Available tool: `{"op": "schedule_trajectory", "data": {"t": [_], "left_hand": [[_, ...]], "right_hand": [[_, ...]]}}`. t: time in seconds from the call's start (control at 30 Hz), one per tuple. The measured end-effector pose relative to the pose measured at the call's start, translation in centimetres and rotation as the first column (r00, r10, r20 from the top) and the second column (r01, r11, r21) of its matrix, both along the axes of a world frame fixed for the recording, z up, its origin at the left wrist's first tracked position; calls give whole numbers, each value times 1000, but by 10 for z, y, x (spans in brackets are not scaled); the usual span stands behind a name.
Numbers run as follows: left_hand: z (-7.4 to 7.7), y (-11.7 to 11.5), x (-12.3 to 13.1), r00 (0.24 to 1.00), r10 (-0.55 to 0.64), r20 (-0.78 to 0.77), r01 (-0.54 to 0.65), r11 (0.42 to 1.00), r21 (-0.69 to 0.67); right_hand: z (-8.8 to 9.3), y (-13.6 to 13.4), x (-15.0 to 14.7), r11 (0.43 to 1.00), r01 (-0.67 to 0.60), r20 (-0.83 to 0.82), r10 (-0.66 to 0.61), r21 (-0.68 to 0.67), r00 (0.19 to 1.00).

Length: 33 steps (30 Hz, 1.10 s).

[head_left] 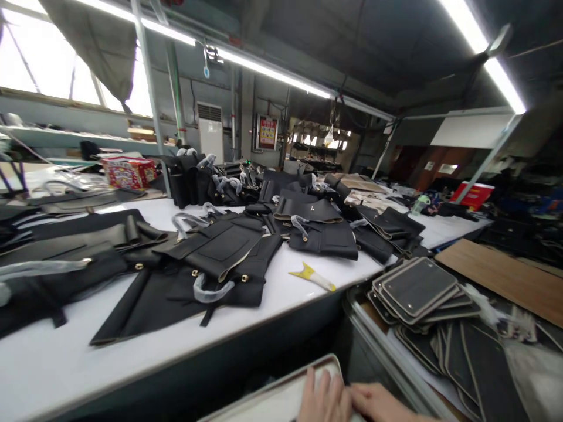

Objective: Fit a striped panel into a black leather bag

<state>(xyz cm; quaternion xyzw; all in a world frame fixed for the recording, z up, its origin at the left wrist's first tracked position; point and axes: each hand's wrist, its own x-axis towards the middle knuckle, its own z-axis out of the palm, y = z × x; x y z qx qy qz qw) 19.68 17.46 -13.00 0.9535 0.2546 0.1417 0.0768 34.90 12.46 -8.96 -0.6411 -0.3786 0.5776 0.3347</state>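
Observation:
At the bottom, my left hand (pixel 325 395) is closed over a pale panel (pixel 272 398) with a raised dark-edged rim; its fingers bend across the inner face near the rounded corner, and its thumb is hidden. Just to the right, my right hand (pixel 380 401) pinches the panel's edge, with its fingertips close to my left hand. The panel's lower part runs out of view. Beyond it, a yellow-and-white forked piece (pixel 312 276) lies on the white table (pixel 299 296), beside black bag pieces (pixel 224 246) with plastic-wrapped handles and gold-coloured fittings.
On the right, a stack of dark rounded panels (pixel 417 287) with pale edging sits beside a metal-framed side surface (pixel 387 351). A brown board (pixel 501 275) lies behind it. A red patterned box (pixel 129 171) stands at the back left, near an upright metal post (pixel 152 99).

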Motion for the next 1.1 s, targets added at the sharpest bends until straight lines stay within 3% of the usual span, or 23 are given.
{"op": "schedule_trajectory", "data": {"t": [0.1,0.2,0.3,0.43,0.6,0.73,0.9,1.0,1.1], "left_hand": [[38,-17,-27,997,33,65,-23,988,-150],[55,-24,-42,994,36,102,-7,963,-269],[57,-27,-45,988,47,146,-3,957,-292],[58,-28,-43,985,54,164,-6,961,-275],[63,-23,-40,986,43,163,5,959,-285],[65,-19,-38,987,54,154,-1,946,-324],[71,-19,-39,991,60,117,-6,912,-411],[81,-17,-49,978,174,110,-109,890,-442],[93,-16,-73,956,288,61,-250,903,-349]], "right_hand": [[2,-15,-12,993,116,-114,-119,-29,986],[-1,-27,-20,977,206,-231,-215,-62,949],[-6,-34,-23,962,239,-331,-269,-131,905],[-8,-36,-17,963,175,-406,-246,-204,880],[-6,-33,-6,980,172,-388,-197,-99,900],[-14,-36,-7,981,194,-323,-181,8,929],[-25,-41,-8,982,188,-315,-176,10,933],[-20,-38,1,995,94,-278,-99,-31,956],[-11,-29,13,999,-10,-214,0,-44,977]]}}
